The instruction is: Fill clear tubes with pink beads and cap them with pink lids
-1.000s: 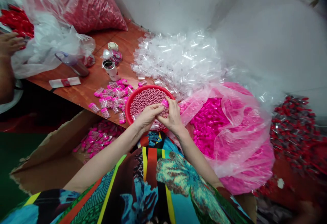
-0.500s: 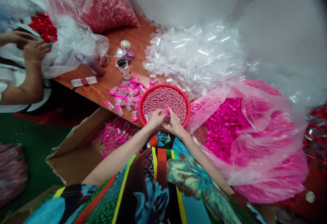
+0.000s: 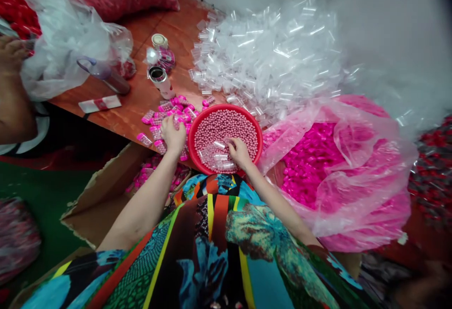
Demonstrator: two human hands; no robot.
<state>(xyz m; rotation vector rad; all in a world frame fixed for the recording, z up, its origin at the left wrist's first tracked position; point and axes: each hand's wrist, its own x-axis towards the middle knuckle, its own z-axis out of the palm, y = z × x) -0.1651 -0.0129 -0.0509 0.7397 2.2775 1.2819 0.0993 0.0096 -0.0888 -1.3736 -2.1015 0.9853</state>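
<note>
My left hand (image 3: 173,134) is over a pile of small clear bottles with pink caps (image 3: 155,118), left of the red bowl (image 3: 189,142). Its fingers are bent round a small bottle at their tips, partly hidden among the others. Pink beads (image 3: 226,123) fill the bowl, and several empty clear tubes (image 3: 217,154) lie on them near its front rim. Above the beads, my right hand (image 3: 240,153) pinches one of these clear tubes between thumb and fingers.
A heap of clear tubes (image 3: 268,59) covers the back of the table. On the right sits an opened bag of pink caps (image 3: 310,163). An open flask (image 3: 160,82) and a tumbler (image 3: 108,77) stand at left. Below is a cardboard box (image 3: 102,196). A co-worker's arm (image 3: 14,97) shows at far left.
My hands have parted from a pink-capped bottle held over the bowl. The left has gone left to the pile; the right stays over the bowl, at the clear tubes. The view has shifted.
</note>
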